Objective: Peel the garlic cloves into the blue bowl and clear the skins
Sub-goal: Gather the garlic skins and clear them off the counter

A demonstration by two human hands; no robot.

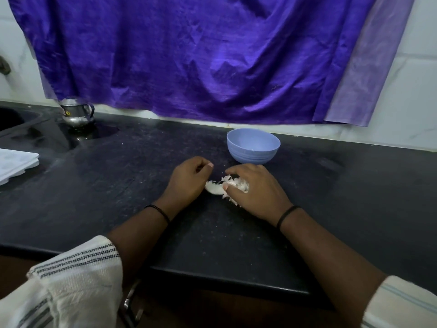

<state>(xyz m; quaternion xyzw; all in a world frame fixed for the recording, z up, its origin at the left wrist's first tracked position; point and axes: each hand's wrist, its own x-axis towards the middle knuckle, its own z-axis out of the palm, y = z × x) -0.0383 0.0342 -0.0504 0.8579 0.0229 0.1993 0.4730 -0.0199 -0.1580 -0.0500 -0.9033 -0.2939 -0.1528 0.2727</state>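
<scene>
A small pile of white garlic skins (216,187) lies on the black counter (118,185) between my hands. My right hand (255,190) lies over the right part of the pile, fingers curled round the skins and thumb pressed on them. My left hand (189,179) rests on the counter just left of the pile, fingers loosely curled, its edge against the skins. The blue bowl (253,146) stands upright just behind my right hand. Its inside is mostly hidden from this angle and no cloves show.
A steel pot (76,112) stands at the back left beside a dark sink (11,119). A white tray (16,164) lies at the left edge. A purple cloth (201,55) hangs over the wall behind. The counter's front edge runs below my forearms.
</scene>
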